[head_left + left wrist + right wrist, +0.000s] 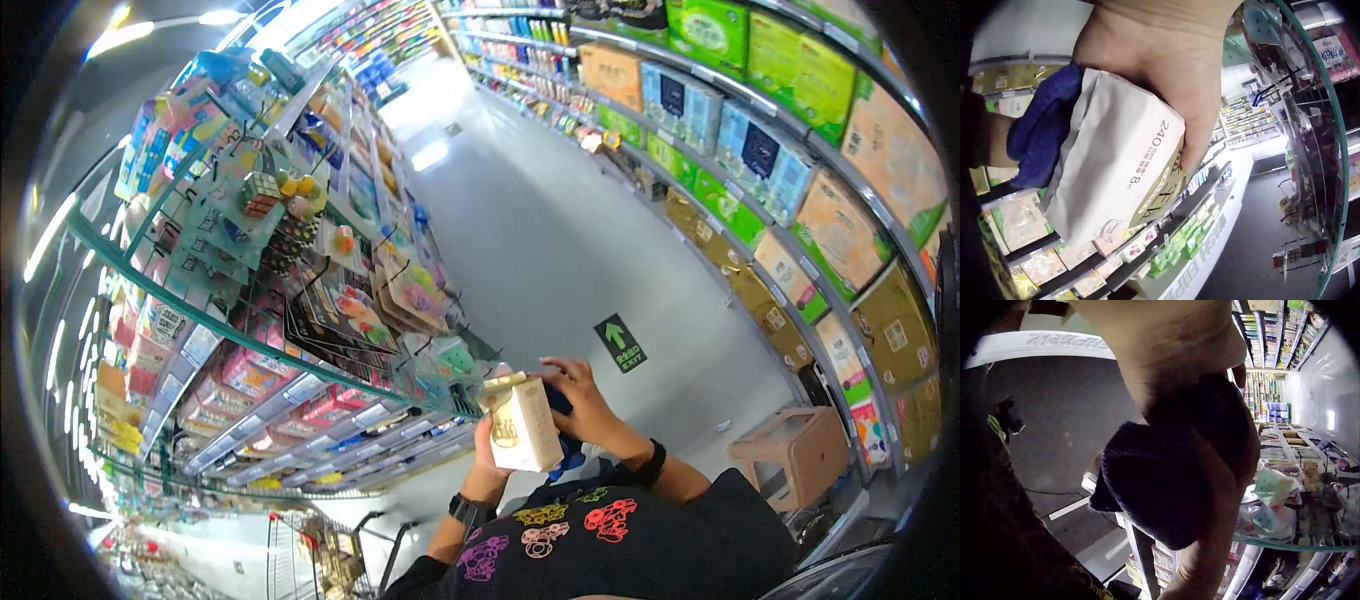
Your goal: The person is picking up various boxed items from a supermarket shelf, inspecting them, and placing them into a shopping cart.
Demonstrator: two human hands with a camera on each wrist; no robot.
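A white package with gold print (527,425) is gripped by the left hand (485,460), which holds its left side in the head view. In the left wrist view the left hand (1160,62) wraps over the package (1116,162), whose side shows "240mm". Behind the package, the right hand (590,405) holds a dark blue cloth (570,455). The cloth (1154,481) is bunched under the palm and fingers of the right hand (1210,437) in the right wrist view; part of it is in shadow. It lies against the package in the left wrist view.
A green-edged rack (250,350) with hanging packets stands at the left. Shelves of packaged goods (760,150) line the right. A pinkish-brown stool (800,450) stands at the lower right, a shopping cart (320,555) at the lower left. An exit sign (621,343) marks the aisle floor.
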